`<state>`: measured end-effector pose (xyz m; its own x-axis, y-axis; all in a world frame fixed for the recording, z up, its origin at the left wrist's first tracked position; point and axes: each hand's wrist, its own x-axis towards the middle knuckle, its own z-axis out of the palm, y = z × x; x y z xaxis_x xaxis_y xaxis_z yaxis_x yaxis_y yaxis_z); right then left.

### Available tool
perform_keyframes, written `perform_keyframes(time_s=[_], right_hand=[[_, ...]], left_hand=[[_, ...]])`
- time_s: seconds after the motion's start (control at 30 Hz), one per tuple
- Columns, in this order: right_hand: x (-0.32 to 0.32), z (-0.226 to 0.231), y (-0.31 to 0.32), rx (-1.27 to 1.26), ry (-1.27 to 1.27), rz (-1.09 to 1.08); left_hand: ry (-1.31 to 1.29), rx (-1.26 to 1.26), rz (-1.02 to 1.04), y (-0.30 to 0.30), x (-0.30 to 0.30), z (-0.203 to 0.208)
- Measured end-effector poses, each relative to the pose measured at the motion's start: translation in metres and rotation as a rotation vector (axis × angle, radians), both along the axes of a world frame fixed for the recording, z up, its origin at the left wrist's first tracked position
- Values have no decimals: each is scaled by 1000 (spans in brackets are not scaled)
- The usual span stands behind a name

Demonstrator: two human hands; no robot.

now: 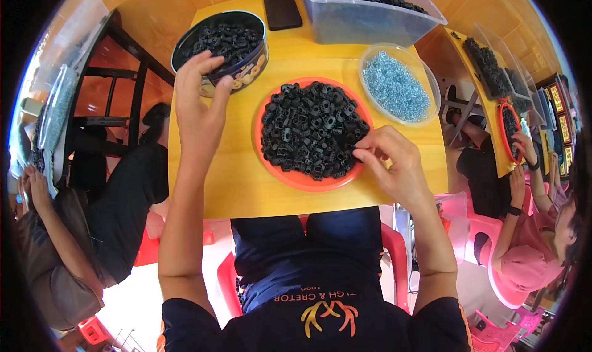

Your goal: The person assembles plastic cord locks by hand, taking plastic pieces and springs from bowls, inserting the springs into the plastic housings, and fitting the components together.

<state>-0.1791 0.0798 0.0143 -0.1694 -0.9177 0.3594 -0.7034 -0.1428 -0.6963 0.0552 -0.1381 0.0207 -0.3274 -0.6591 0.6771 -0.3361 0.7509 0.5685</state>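
Observation:
A heap of small black plastic parts [308, 130] fills an orange-red round plate [287, 182] in front of me. My right hand [394, 161] is at the plate's right rim, thumb and forefinger pinched on one small black plastic part at the edge of the heap. My left hand [200, 105] hovers by the near side of a round dark tin [250, 74], its fingers apart and nothing visible in them. More black parts [228, 44] lie inside that tin.
A clear round tub of small shiny bluish metal pieces [396, 87] stands right of the plate. Behind are a large clear bin [364, 25] of black parts and a black phone [283, 12]. Other people sit at tables on both sides; a red tray [508, 148] is at the right.

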Motion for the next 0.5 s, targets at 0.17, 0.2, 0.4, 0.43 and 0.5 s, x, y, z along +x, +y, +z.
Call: perform_keyframes(time_s=[0.17, 0.2, 0.4, 0.43, 0.5], right_hand=[[21, 1, -10, -59, 320, 85], [25, 0, -12, -52, 382, 65], [34, 0, -17, 8, 509, 49], [33, -1, -17, 1, 478, 61], [27, -5, -18, -17, 394, 69]], left_hand=[[36, 128, -126, 61, 6, -10], [38, 130, -126, 72, 7, -9], [69, 265, -244, 115, 5, -12], [71, 287, -256, 120, 5, -12], [89, 303, -278, 125, 3, -15]])
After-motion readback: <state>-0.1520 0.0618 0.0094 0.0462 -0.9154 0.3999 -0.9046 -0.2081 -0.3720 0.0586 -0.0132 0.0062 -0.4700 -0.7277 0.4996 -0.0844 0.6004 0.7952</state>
